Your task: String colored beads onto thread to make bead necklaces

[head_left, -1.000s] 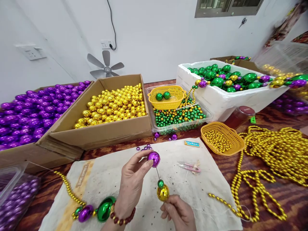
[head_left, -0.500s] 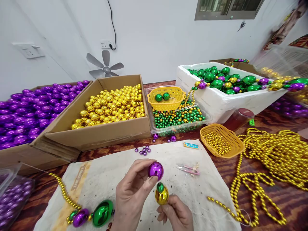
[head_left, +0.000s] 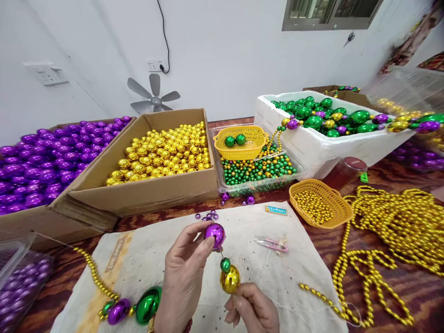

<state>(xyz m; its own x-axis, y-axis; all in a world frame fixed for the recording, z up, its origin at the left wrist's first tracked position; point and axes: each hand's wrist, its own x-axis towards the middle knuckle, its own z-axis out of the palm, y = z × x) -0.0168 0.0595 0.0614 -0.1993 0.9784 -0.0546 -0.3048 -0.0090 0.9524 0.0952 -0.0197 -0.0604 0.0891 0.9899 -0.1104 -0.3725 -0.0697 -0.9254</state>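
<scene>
Between the thumb and fingers of my left hand (head_left: 187, 263) is a shiny purple bead (head_left: 214, 235). A short bit of thread runs from it down to a small green bead (head_left: 225, 264), which sits against a larger gold bead (head_left: 230, 279). My right hand (head_left: 255, 305) pinches the bead strand at the gold bead's lower end; its fingertips hide exactly what they grip there. To the left of my left hand lie a big green bead (head_left: 148, 305) and another purple bead (head_left: 119, 311), joined to a string of small gold beads (head_left: 93, 270).
Under my hands is a pale cloth (head_left: 138, 259) with thread snips (head_left: 272, 243) on it. Behind stand a carton of gold beads (head_left: 149, 192), a clear tray (head_left: 255, 188) and a white foam box (head_left: 294, 138). Rightward are an orange basket (head_left: 338, 215) and gold bead strings (head_left: 398, 226).
My left hand has moved up and left with the purple bead, widening its gap from the green bead. The right hand stays nearly in place, its fingertips at the gold bead's lower end.
</scene>
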